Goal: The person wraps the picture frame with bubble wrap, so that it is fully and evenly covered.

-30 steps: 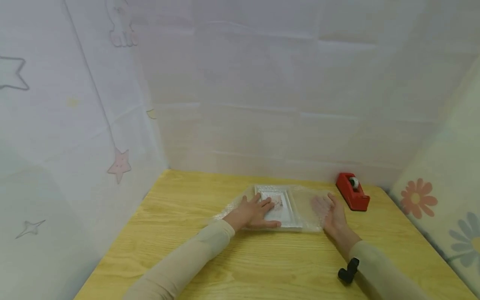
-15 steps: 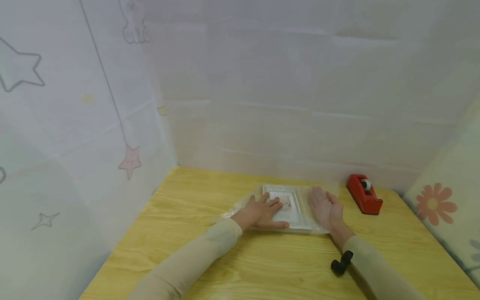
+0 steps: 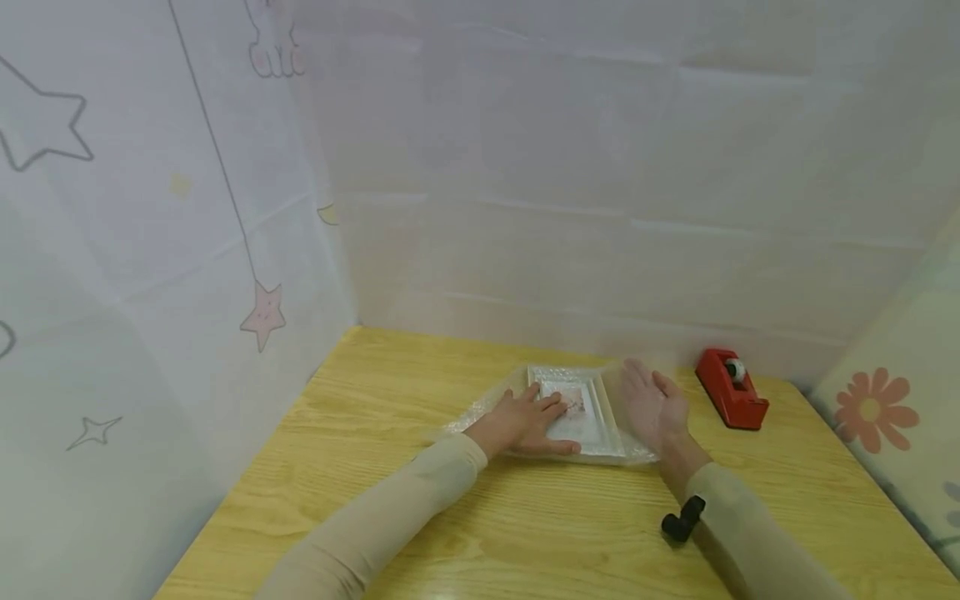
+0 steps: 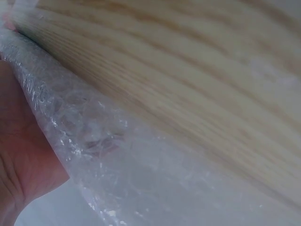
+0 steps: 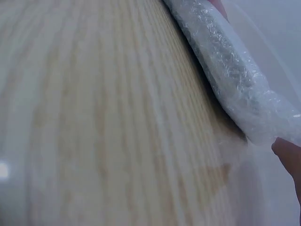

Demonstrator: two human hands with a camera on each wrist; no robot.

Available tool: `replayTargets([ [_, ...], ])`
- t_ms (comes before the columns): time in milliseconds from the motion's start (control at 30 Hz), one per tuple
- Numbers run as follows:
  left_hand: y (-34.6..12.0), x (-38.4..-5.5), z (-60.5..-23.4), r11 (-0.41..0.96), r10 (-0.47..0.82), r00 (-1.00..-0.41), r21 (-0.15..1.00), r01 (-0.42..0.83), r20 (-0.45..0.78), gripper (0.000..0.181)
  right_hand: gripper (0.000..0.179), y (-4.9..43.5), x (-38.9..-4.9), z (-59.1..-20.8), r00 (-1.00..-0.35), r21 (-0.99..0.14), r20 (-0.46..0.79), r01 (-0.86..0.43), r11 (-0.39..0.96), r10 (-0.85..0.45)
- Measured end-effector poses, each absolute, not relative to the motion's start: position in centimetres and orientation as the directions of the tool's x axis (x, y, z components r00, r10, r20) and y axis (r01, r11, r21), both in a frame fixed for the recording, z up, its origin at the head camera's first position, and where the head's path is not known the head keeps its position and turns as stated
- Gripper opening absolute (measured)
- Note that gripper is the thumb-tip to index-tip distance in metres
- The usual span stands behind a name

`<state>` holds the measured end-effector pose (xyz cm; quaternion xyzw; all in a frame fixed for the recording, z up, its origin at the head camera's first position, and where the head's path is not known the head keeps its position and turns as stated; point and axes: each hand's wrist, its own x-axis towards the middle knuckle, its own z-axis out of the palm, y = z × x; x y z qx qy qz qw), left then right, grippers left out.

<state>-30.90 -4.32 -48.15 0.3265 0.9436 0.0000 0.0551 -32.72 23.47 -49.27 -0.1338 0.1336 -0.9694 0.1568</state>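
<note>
A white picture frame (image 3: 609,406) with a small pinkish picture lies flat inside clear bubble wrap (image 3: 480,407). My left hand (image 3: 517,422) rests on it with spread fingers, pressing it from above. To its right, my right hand (image 3: 658,408) holds up the wrap's loose end, its straight fingers showing through the film and its thumb apart from them. In the left wrist view, the bubble wrap (image 4: 89,127) runs beside the edge of the left hand (image 4: 28,146). Wrap covers the frame's side in the right wrist view, where a right-hand fingertip (image 5: 288,153) touches the film.
A red tape dispenser (image 3: 729,392) with a roll of tape stands at the back right of the wooden table (image 3: 480,525). A pale printed cloth (image 3: 525,167) hangs behind and at both sides. A black camera mount (image 3: 682,521) sits at the right wrist.
My right hand has turned its fingers upward and inward, bringing the wrap's loose end leftward toward the frame. The left hand stays on the frame. The head view has shifted slightly.
</note>
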Motion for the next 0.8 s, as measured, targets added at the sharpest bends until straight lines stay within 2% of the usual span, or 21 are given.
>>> replayTargets([
  [167,-4.4,-30.9,-48.2,0.786,0.618,-0.779,0.054,0.616,-0.109,0.102,0.058,22.2,-32.7,-48.4,-0.933,-0.503,0.170,0.193,-0.842,-0.316],
  [233,-4.4,-30.9,-48.2,0.787,0.616,-0.780,0.055,0.614,-0.109,0.101,0.058,21.5,-32.9,-48.0,-0.957,-0.592,0.137,0.129,-0.795,-0.257],
  [300,-4.4,-31.0,-48.2,0.790,0.613,-0.783,0.054,0.611,-0.106,0.101,0.054,20.7,-33.0,-47.6,-0.984,-0.728,0.101,0.027,-0.686,-0.146],
  [367,-4.5,-31.1,-48.2,0.792,0.611,-0.785,0.054,0.609,-0.103,0.101,0.047,20.1,-33.1,-47.4,-0.996,-0.858,0.085,-0.055,-0.511,-0.036],
  [433,-4.5,-31.2,-48.2,0.792,0.610,-0.786,0.051,0.608,-0.100,0.101,0.043,19.5,-33.2,-47.2,-0.996,-0.933,0.086,-0.094,-0.348,0.037],
  [467,-4.5,-31.2,-48.2,0.792,0.610,-0.786,0.051,0.608,-0.100,0.101,0.044,19.3,-33.3,-47.2,-0.995,-0.949,0.094,-0.101,-0.297,0.039],
  [600,-4.4,-31.3,-48.3,0.790,0.613,-0.783,0.057,0.610,-0.105,0.102,0.051,18.6,-33.3,-47.3,-0.995,-0.963,0.097,-0.087,-0.255,-0.028],
  [800,-4.5,-31.2,-48.5,0.790,0.613,-0.782,0.069,0.609,-0.114,0.106,0.061,17.4,-33.3,-47.7,-0.994,-0.999,-0.006,0.011,-0.045,-0.110],
])
